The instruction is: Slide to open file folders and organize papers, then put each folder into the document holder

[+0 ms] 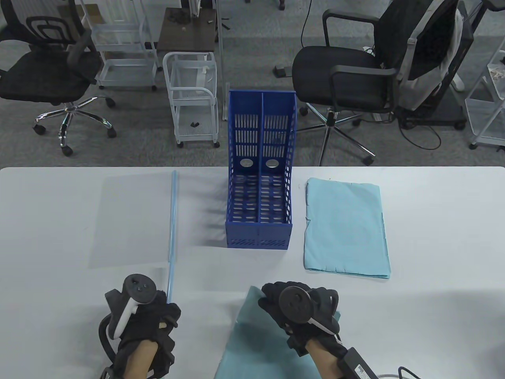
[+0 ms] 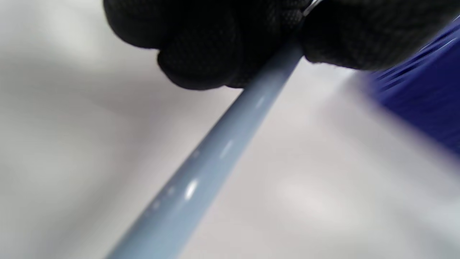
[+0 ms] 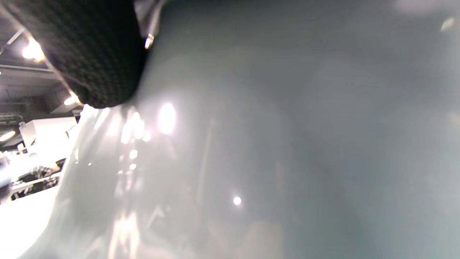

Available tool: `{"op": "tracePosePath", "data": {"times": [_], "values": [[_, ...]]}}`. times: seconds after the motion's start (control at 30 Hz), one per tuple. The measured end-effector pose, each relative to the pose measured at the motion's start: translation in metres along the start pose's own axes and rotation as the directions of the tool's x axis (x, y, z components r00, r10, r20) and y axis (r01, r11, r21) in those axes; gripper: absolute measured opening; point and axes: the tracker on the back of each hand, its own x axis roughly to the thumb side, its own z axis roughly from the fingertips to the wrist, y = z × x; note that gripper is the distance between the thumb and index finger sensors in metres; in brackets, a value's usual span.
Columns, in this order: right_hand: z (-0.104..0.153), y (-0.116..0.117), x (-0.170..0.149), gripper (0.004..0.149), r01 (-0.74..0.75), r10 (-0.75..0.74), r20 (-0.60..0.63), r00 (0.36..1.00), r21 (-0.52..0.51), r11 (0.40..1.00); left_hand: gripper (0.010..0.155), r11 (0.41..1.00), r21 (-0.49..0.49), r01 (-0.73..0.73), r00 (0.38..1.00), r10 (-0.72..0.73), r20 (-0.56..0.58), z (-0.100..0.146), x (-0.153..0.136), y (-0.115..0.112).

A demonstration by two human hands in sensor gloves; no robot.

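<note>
- In the left wrist view, the left hand's (image 2: 230, 39) fingers (image 2: 201, 61) are curled round the pale blue slide bar (image 2: 201, 172); the bar runs out from the grip, smooth and glossy, blurred by closeness.
- The table view shows what that close view cannot: the left hand (image 1: 138, 316) grips the near end of the slide bar (image 1: 172, 221), which lies along the right edge of a clear file folder (image 1: 132, 221) flat on the white tabletop (image 1: 434, 237).
- The right hand (image 1: 300, 312) lies on a sheet of light blue paper (image 1: 252, 343) at the near edge, fingers (image 1: 272, 296) bent over its far corner; whether they pinch it or only press, I cannot tell.
- The right wrist view gives only a black gloved fingertip (image 3: 90, 54) against a shiny grey blur.
- The blue document holder (image 1: 259, 173) stands upright at mid-table between the folder and a stack of light blue paper (image 1: 346, 229), touching neither, two slotted compartments open toward the person.
- Its blue wall (image 2: 427, 97) shows at the left wrist view's right edge.
</note>
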Motion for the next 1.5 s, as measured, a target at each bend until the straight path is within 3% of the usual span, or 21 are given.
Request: {"op": "tracePosePath", "data": {"times": [0.03, 0.07, 0.13, 0.27, 0.43, 0.5, 0.67, 0.97, 1.13, 1.3, 1.43, 1.5], "values": [[0.0, 0.0, -0.001, 0.041, 0.007, -0.007, 0.004, 1.0, 0.014, 1.0, 0.054, 0.996, 0.003, -0.094, 0.991, 0.093, 0.101, 0.0, 0.005, 0.002], [0.0, 0.0, -0.002, 0.041, 0.022, -0.022, 0.012, 1.0, 0.026, 0.999, 0.054, 0.968, -0.027, -0.249, 0.942, 0.248, 0.225, -0.002, 0.012, 0.004], [0.0, 0.0, -0.004, 0.041, 0.054, -0.055, 0.033, 0.998, 0.046, 0.998, 0.053, 0.874, -0.115, -0.472, 0.804, 0.48, 0.351, -0.01, 0.026, 0.008], [0.001, -0.004, -0.002, 0.04, 0.09, -0.093, 0.063, 0.994, 0.057, 0.994, 0.052, 0.693, -0.253, -0.675, 0.577, 0.71, 0.403, -0.022, 0.047, 0.018], [0.004, -0.007, 0.003, 0.04, 0.089, -0.096, 0.1, 0.99, 0.07, 0.994, 0.051, 0.636, -0.153, -0.757, 0.516, 0.724, 0.458, -0.029, 0.05, 0.021], [0.004, -0.008, 0.004, 0.04, 0.078, -0.086, 0.106, 0.991, 0.073, 0.994, 0.051, 0.6, -0.186, -0.778, 0.478, 0.758, 0.443, -0.032, 0.048, 0.02], [0.004, -0.009, 0.006, 0.04, 0.06, -0.068, 0.116, 0.991, 0.071, 0.996, 0.051, 0.576, -0.178, -0.798, 0.455, 0.769, 0.449, -0.03, 0.045, 0.028], [0.007, -0.012, 0.012, 0.04, 0.028, -0.037, 0.142, 0.989, 0.07, 0.997, 0.051, 0.541, -0.249, -0.804, 0.415, 0.809, 0.417, -0.031, 0.046, 0.025], [0.007, -0.011, 0.013, 0.04, 0.027, -0.038, 0.143, 0.989, 0.076, 0.997, 0.051, 0.559, -0.279, -0.781, 0.421, 0.8, 0.427, -0.031, 0.049, 0.026], [0.007, -0.01, 0.016, 0.04, -0.009, -0.004, 0.144, 0.99, 0.089, 0.996, 0.051, 0.62, -0.291, -0.728, 0.453, 0.755, 0.474, -0.028, 0.057, 0.026], [0.008, -0.008, 0.024, 0.04, -0.083, 0.066, 0.163, 0.984, 0.1, 0.992, 0.05, 0.73, -0.332, -0.598, 0.491, 0.661, 0.568, -0.015, 0.079, 0.028], [0.009, -0.008, 0.028, 0.04, -0.098, 0.08, 0.172, 0.982, 0.103, 0.99, 0.05, 0.773, -0.288, -0.565, 0.508, 0.601, 0.617, -0.004, 0.089, 0.028]]}}
